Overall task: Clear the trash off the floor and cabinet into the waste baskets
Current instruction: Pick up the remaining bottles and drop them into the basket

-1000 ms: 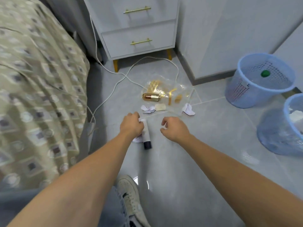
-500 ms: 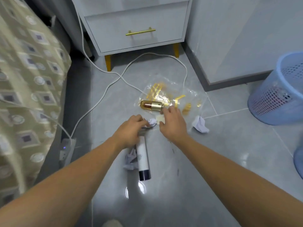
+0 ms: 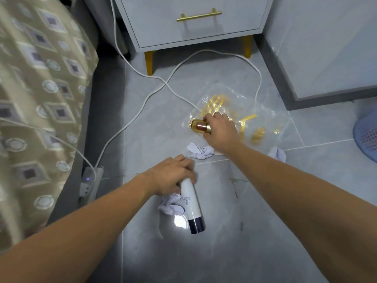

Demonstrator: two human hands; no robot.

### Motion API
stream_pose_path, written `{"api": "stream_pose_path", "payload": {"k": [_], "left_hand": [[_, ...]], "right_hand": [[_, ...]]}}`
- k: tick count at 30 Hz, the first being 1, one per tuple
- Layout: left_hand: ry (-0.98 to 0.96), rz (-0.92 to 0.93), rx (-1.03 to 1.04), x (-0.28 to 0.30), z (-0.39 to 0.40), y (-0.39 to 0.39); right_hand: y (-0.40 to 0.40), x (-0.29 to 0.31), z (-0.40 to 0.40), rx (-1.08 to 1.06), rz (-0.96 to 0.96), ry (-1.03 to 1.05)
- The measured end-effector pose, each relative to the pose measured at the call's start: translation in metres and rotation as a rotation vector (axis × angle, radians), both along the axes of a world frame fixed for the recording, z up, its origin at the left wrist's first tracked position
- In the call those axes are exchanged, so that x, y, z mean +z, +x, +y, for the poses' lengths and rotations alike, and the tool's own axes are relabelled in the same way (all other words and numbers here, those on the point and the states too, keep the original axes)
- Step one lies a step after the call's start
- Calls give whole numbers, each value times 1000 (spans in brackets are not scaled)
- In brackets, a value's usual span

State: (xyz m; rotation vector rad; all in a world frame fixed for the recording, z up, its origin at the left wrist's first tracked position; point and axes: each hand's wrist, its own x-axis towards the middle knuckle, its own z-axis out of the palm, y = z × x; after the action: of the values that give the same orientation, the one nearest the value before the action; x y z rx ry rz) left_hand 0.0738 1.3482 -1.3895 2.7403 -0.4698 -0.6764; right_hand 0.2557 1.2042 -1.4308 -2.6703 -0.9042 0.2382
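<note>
At far left, beside the bed (image 3: 40, 99), a power strip (image 3: 89, 181) on the floor (image 3: 244, 231), its white cable (image 3: 130, 119) looping toward the cabinet (image 3: 193, 27). Next rightward, left hand (image 3: 173, 177) low over the near middle of the floor, fingers (image 3: 187, 166) curled round the upper end of a white tube (image 3: 190, 203) with dark cap. Long axis of the tube running from the hand toward the near edge, cap end nearest the viewer, tilted a little right. Under and beside it, crumpled paper (image 3: 171, 205), partly hidden by hand and tube. Just beyond, second crumpled paper (image 3: 200, 152), apart from both hands. Further right and farther away, right hand (image 3: 221, 129) closed on a small gold bottle (image 3: 201, 127), lying on its side, axis across the view, on a clear plastic wrapper (image 3: 265, 103) with gold print. Whether the bottle is lifted or resting, not possible to tell. Small white scrap (image 3: 278, 155) near the right forearm, blurred. At the right edge, only a slice of a blue waste basket (image 3: 367, 135), cut off; well to the right of both hands, so nearer to the right hand. Cabinet top out of view.
</note>
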Motion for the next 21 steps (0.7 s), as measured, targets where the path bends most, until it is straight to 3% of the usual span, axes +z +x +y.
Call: {"api": "stream_pose_path", "payload": {"k": [6, 10, 16, 21], "left_hand": [[-113, 128, 109, 5, 3, 21], [-224, 190, 332, 21, -5, 37], [-332, 62, 681, 75, -32, 57], [-224, -54, 666, 153, -75, 72]], "right_hand": [[11, 1, -11, 24, 56, 80], [17, 15, -31, -24, 112, 139], [10, 79, -88, -169, 170, 184], [-2, 166, -155, -284, 238, 211]]}}
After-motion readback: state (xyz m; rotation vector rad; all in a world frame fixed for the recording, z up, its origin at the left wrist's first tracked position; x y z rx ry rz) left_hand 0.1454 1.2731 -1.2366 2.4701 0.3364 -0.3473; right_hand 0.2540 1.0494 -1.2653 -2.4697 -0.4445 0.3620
